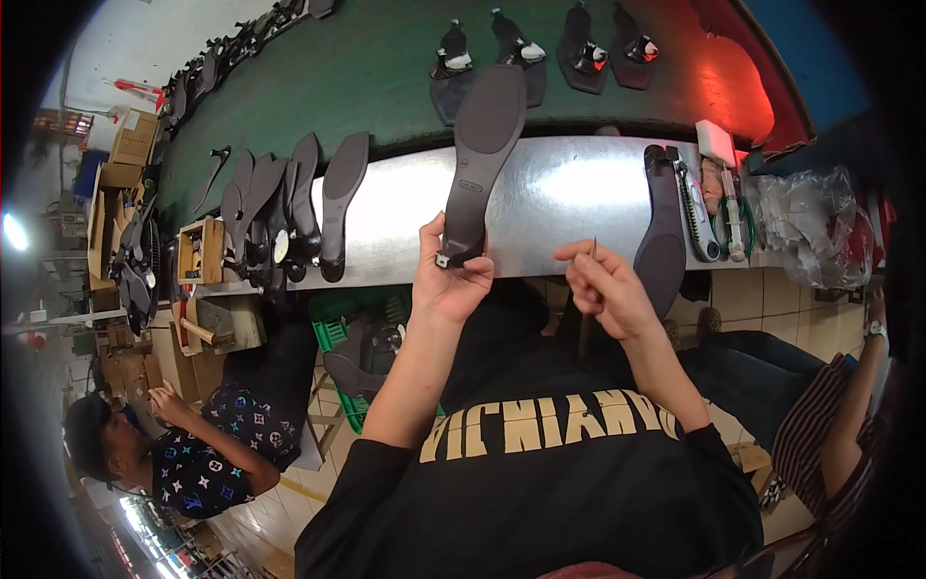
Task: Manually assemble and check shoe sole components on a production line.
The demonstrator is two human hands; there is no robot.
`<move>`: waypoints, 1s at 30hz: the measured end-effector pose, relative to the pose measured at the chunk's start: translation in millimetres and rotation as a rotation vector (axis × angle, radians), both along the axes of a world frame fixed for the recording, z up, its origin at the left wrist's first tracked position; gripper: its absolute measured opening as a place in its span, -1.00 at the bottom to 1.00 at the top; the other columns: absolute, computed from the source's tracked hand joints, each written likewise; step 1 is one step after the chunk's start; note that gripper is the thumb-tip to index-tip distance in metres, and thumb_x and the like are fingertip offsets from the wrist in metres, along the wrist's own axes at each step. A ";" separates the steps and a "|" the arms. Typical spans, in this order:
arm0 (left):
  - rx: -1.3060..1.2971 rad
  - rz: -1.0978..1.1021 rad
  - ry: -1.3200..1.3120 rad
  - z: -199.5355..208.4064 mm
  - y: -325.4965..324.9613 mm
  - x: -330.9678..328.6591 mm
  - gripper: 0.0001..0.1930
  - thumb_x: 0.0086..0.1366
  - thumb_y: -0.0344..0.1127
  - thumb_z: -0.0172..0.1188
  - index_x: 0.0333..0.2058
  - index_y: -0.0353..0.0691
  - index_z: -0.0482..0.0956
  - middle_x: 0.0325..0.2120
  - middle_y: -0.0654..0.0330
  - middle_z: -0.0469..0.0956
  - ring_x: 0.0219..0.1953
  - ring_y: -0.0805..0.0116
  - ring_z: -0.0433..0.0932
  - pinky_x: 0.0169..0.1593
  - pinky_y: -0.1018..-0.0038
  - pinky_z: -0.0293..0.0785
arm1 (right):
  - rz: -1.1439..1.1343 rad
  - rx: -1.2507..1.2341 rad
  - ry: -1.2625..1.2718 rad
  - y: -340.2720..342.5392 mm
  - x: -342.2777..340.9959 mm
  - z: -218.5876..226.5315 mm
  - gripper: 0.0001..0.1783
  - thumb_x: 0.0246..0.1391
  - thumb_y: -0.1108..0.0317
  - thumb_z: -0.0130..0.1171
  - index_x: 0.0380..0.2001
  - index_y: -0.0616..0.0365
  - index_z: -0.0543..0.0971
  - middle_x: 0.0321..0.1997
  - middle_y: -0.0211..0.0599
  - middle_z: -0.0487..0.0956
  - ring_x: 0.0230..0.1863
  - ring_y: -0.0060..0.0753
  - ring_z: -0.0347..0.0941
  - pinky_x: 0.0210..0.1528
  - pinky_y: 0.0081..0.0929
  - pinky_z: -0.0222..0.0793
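The left hand (pixel 451 288) is clamped on the heel end of a dark shoe (pixel 473 179). The rest of the shoe sticks out past the fingers, bottom side showing, over the shiny bench (pixel 405 207). The right hand (pixel 612 297), off to the side, pinches a thin tool (pixel 594 248).

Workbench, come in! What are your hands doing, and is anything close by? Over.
Left hand: gripping dark sandal by heel end, underside showing. Right hand: pinching thin pointed item. Nearby: another dark sole, right of that hand.
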State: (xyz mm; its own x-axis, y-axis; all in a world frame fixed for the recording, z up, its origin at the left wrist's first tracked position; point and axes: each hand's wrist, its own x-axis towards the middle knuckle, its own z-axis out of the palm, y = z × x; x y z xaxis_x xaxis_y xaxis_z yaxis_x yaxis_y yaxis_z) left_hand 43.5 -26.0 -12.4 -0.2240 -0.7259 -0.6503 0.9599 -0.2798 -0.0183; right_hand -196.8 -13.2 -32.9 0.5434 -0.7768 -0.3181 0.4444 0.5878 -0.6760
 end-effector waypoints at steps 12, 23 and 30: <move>0.008 -0.056 0.071 -5.0 -0.3 -7.3 -0.74 0.20 -0.14 0.24 -0.27 -0.18 0.54 -0.33 0.26 0.59 -0.26 0.48 0.53 -0.56 0.65 0.26 | 0.052 -0.676 0.588 44.5 16.2 -43.7 -0.54 0.18 0.50 0.00 0.17 0.11 0.43 -0.42 -0.42 0.37 -0.44 -0.58 0.28 -0.32 -0.69 0.22; -0.032 -0.142 -0.066 1.0 1.7 -30.0 -0.74 0.22 -0.09 0.18 -0.35 -0.18 0.56 -0.45 0.28 0.56 -0.44 0.47 0.46 -0.65 0.67 0.16 | 0.082 -0.509 0.490 10.7 35.1 42.3 -0.25 0.14 0.54 -0.02 0.39 -0.06 0.05 -0.72 -0.40 0.39 -0.63 -0.62 0.32 -0.42 -0.59 0.31; -0.040 -0.154 0.066 -12.9 13.4 -35.4 -0.74 0.23 -0.06 0.16 -0.38 -0.15 0.55 -0.49 0.28 0.56 -0.49 0.48 0.46 -0.69 0.66 0.11 | -0.120 -0.676 0.588 20.8 42.2 13.0 -0.48 0.17 0.55 -0.02 0.23 0.10 0.36 -0.63 -0.44 0.43 -0.61 -0.65 0.30 -0.45 -0.62 0.29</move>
